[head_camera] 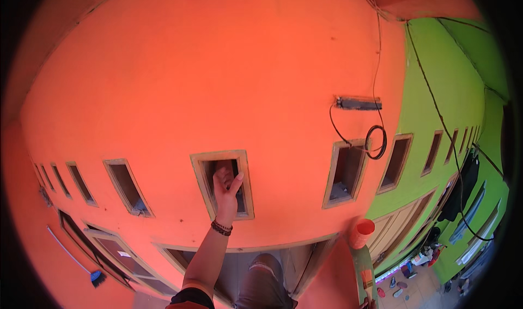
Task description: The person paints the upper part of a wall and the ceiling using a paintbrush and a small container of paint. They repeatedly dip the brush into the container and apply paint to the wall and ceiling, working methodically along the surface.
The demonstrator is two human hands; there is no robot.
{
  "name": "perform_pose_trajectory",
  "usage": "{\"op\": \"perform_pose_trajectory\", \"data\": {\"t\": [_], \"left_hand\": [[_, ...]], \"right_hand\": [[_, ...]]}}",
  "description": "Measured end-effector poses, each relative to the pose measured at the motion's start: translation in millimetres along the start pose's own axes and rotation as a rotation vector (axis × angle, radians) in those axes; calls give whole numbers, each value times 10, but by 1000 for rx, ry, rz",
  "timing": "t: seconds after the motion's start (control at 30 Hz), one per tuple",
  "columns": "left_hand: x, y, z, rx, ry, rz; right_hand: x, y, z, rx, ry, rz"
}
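Observation:
My left hand (225, 188), with dark beaded bracelets at the wrist, is raised to a small wood-framed wall opening (218, 156). Its fingers curl before or into the dark gap, while the thumb stands apart near the right side of the frame. Whether they grip anything is unclear. At the bottom right edge my right hand (369, 304), mostly cut off, holds a paintbrush (368, 283) by its handle. Orange paint coats the bristles, which point upward. Above the brush, an orange bucket (361, 234) stands on a narrow green ledge (361, 260). The wall (286, 117) is orange.
Black cable (376, 142) hangs coiled beside another opening (345, 174), under a dark fixture (358, 103). A doorway (241, 249) lies below, behind my bent knee (261, 282). A broom (97, 277) leans left. Clothes (461, 190) hang by the green wall (445, 100); footwear (397, 293) lies on tiles.

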State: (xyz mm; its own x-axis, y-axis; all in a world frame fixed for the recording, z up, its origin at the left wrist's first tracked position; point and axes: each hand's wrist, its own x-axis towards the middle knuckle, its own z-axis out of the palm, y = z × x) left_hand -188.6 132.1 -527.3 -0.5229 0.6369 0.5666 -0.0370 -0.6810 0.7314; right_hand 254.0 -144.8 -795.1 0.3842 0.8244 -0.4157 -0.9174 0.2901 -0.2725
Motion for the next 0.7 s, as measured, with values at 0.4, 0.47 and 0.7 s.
{"op": "perform_pose_trajectory", "data": {"t": [0.4, 0.47, 0.7], "left_hand": [[903, -336, -155, -868, -306, -146], [935, -337, -157, -856, -344, -174], [915, -171, -83, -778, -313, -174]], "right_hand": [[-225, 123, 477, 68, -337, -4], [-242, 148, 450, 49, -339, -14], [-459, -69, 669, -31, -398, -41]]}}
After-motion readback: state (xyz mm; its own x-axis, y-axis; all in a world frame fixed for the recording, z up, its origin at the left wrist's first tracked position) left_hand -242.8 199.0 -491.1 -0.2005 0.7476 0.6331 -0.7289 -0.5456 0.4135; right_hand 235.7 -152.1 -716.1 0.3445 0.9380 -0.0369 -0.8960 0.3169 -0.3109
